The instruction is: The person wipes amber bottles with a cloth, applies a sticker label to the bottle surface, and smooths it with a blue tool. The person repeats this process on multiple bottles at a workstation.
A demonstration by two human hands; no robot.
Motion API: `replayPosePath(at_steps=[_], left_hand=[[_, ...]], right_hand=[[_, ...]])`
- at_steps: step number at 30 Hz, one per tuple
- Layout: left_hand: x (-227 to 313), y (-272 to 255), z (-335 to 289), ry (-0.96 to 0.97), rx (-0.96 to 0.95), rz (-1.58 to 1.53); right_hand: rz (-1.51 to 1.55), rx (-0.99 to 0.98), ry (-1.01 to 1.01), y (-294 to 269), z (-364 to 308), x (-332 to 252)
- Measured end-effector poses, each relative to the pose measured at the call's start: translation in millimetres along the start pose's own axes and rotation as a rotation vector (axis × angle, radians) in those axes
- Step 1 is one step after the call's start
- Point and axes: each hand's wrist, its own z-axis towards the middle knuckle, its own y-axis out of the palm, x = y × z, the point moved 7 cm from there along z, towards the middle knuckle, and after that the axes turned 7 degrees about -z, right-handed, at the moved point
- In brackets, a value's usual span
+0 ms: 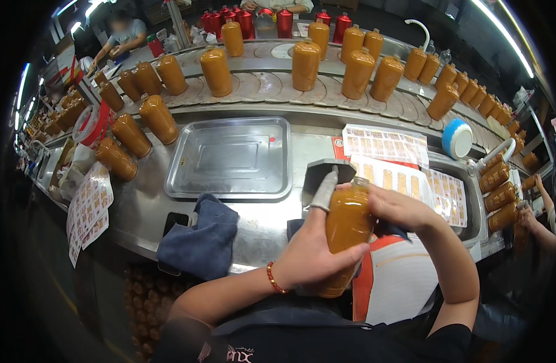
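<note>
Head view — amber bottle (349, 221): neck (361, 181) away, long axis leaning right.

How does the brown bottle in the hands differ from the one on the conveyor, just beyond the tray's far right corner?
The held bottle is gripped by the left hand and right hand; the standing bottle rests on the conveyor. The held bottle appears tilted, the standing bottle upright. The held bottle, nearer the camera, looks larger than the standing bottle. Both are brown.
</note>
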Motion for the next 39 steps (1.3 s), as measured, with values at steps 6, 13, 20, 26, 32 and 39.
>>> replayPosePath(at_steps=[6,13,20,26,32,39], left_hand=[[77.8,1.3,51.9,0.373,-0.174,0.215],[70.5,-186.4,206.5,0.533,0.637,0.468],[-75.5,-337.3,288.1,0.148,0.754,0.647],[-144.4,-312.9,305.4,0.089,0.857,0.43],[-134.3,-287.8,311.2,0.102,0.805,0.388],[-47.9,-225.4,262.4,0.312,0.307,-0.309]], right_hand=[[-0.026,0.284,-0.221,-38.4,-29.2,-59.7],[-0.235,0.742,-0.437,-140.8,4.4,-114.4],[-0.602,0.943,-0.158,-215.4,160.2,-66.0],[-0.666,1.004,0.046,-241.2,247.1,-25.6],[-0.683,1.03,0.18,-256.7,267.2,-3.8],[-0.913,1.286,-0.006,-271.1,186.4,2.6]])
